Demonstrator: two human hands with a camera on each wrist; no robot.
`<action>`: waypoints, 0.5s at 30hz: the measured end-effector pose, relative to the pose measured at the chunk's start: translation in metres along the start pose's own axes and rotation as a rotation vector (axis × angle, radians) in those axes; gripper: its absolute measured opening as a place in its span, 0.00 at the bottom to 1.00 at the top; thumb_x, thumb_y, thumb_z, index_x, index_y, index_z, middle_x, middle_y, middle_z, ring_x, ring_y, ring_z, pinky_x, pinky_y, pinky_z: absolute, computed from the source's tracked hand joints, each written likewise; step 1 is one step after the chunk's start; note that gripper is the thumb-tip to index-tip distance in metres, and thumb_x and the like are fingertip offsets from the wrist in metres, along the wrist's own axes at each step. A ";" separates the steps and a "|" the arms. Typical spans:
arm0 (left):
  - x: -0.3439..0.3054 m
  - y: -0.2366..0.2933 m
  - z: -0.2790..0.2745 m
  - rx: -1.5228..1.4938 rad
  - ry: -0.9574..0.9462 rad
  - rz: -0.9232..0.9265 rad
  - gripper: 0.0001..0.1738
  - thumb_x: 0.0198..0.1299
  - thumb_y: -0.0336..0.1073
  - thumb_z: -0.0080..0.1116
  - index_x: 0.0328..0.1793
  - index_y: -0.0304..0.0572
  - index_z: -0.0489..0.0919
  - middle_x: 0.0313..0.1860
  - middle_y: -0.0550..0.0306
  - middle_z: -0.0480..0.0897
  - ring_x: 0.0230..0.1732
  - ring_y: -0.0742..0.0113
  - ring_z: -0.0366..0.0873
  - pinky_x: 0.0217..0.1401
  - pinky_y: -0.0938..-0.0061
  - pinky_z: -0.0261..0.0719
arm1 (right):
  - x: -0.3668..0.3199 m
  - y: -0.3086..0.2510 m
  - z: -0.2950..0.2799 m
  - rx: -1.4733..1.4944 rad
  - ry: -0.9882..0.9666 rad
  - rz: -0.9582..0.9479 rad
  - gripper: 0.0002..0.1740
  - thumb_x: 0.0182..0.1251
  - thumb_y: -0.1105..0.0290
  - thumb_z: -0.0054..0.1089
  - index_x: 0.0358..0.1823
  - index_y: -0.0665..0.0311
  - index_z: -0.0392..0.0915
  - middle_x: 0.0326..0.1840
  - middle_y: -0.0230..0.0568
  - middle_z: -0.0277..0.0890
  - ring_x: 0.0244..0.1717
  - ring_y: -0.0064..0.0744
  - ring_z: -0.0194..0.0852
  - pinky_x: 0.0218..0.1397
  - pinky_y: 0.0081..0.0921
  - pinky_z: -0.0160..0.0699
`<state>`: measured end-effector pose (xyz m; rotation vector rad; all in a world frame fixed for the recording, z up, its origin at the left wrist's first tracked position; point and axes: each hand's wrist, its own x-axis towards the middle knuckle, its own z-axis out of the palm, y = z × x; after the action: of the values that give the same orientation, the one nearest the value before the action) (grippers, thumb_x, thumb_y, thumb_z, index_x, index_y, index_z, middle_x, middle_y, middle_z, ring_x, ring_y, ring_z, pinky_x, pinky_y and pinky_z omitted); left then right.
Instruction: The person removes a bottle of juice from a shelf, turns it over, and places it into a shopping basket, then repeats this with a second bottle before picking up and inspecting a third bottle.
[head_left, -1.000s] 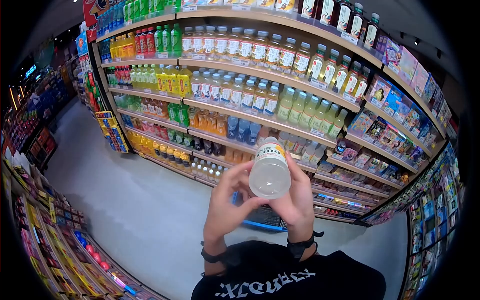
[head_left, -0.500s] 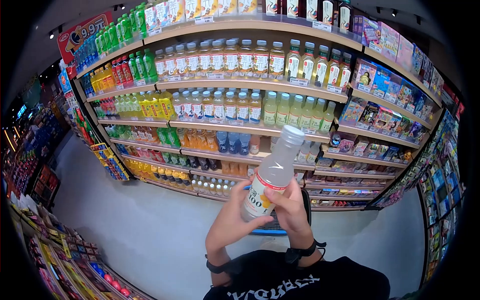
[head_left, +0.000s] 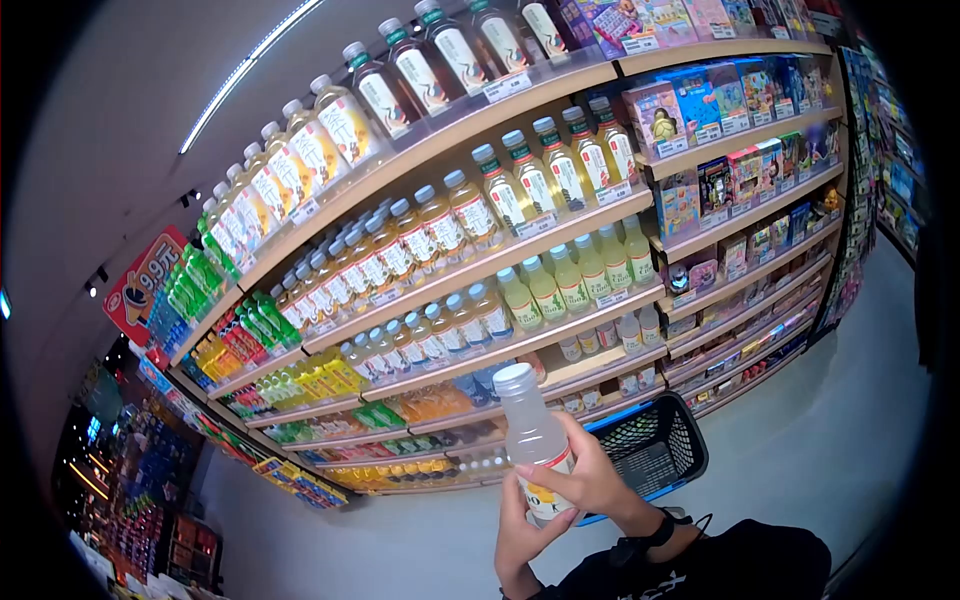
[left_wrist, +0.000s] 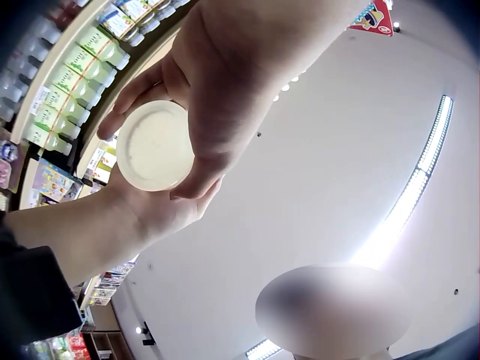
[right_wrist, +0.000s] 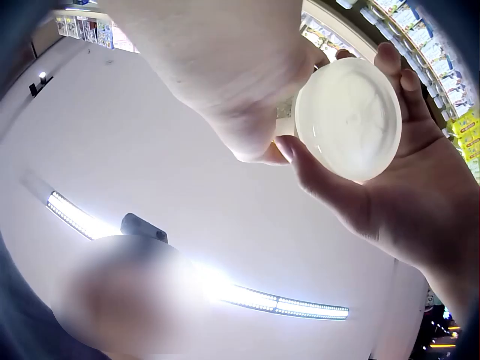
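Both hands hold one clear plastic bottle with a white cap, cloudy pale contents and a red-edged label with yellow fruit. It stands tilted in front of the chest, cap end toward the shelves. My right hand grips it around the label, thumb across the front. Lower down, my left hand cups the bottle near its base. From below, in the left wrist view, the round bottle base shows between the fingers of both hands. The right wrist view also has the base, with the hands on either side.
A black shopping basket with a blue rim is beyond the right forearm, near the floor. Shelves of bottled drinks rise ahead, with boxed toys to their right. Pale floor runs along the right.
The bottle has gone from base toward the head camera to cap upward, and both hands have shifted along it. The head view has swung and tilted, bringing more ceiling and the basket into sight.
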<state>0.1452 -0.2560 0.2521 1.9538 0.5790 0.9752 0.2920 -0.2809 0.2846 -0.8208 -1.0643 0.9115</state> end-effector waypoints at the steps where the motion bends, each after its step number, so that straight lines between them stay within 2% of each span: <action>1: 0.007 -0.002 0.001 -0.029 0.013 0.005 0.50 0.47 0.32 0.76 0.73 0.34 0.56 0.62 0.47 0.71 0.65 0.60 0.71 0.65 0.65 0.72 | 0.006 -0.003 -0.002 -0.013 -0.012 -0.023 0.36 0.60 0.65 0.72 0.65 0.70 0.64 0.54 0.41 0.75 0.56 0.26 0.73 0.61 0.28 0.72; 3: 0.022 -0.005 0.004 -0.086 0.039 0.015 0.50 0.45 0.32 0.76 0.73 0.34 0.57 0.62 0.48 0.72 0.64 0.61 0.71 0.65 0.65 0.71 | 0.019 -0.008 -0.009 -0.055 -0.027 -0.064 0.37 0.60 0.62 0.73 0.65 0.71 0.64 0.53 0.43 0.75 0.56 0.27 0.73 0.61 0.28 0.72; 4: 0.028 -0.008 0.005 -0.121 0.050 -0.003 0.50 0.45 0.33 0.76 0.73 0.34 0.58 0.62 0.49 0.72 0.64 0.61 0.71 0.65 0.65 0.71 | 0.025 -0.004 -0.014 -0.187 0.036 -0.139 0.39 0.57 0.57 0.74 0.63 0.72 0.67 0.52 0.54 0.79 0.53 0.38 0.80 0.57 0.33 0.77; 7: 0.045 -0.031 0.011 -0.150 0.056 -0.007 0.51 0.43 0.38 0.76 0.72 0.32 0.60 0.64 0.48 0.71 0.65 0.59 0.70 0.68 0.65 0.68 | 0.040 -0.013 -0.032 -0.290 0.060 -0.256 0.40 0.56 0.53 0.75 0.62 0.72 0.68 0.52 0.56 0.79 0.53 0.42 0.81 0.55 0.34 0.78; 8: 0.051 -0.037 0.017 -0.175 0.067 0.001 0.51 0.43 0.39 0.76 0.72 0.32 0.61 0.64 0.47 0.71 0.65 0.59 0.70 0.68 0.65 0.68 | 0.043 -0.013 -0.037 -0.270 0.080 -0.228 0.40 0.56 0.51 0.75 0.61 0.73 0.69 0.50 0.56 0.80 0.51 0.44 0.83 0.53 0.34 0.80; 12: 0.074 -0.058 0.032 -0.310 0.101 -0.029 0.52 0.43 0.41 0.76 0.73 0.31 0.60 0.65 0.46 0.71 0.65 0.58 0.70 0.68 0.65 0.68 | 0.064 -0.002 -0.056 -0.228 0.143 -0.271 0.39 0.56 0.51 0.74 0.59 0.73 0.71 0.47 0.56 0.81 0.46 0.43 0.84 0.49 0.34 0.81; 15: 0.091 -0.066 0.042 -0.415 0.142 -0.064 0.53 0.43 0.42 0.76 0.74 0.30 0.59 0.65 0.46 0.71 0.65 0.57 0.71 0.68 0.65 0.68 | 0.080 -0.008 -0.071 -0.236 0.108 -0.253 0.40 0.56 0.56 0.76 0.62 0.75 0.69 0.48 0.51 0.82 0.49 0.34 0.82 0.52 0.30 0.79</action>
<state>0.2306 -0.1785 0.2191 1.4998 0.4707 1.1016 0.3787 -0.2201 0.3003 -0.8951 -1.1642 0.5288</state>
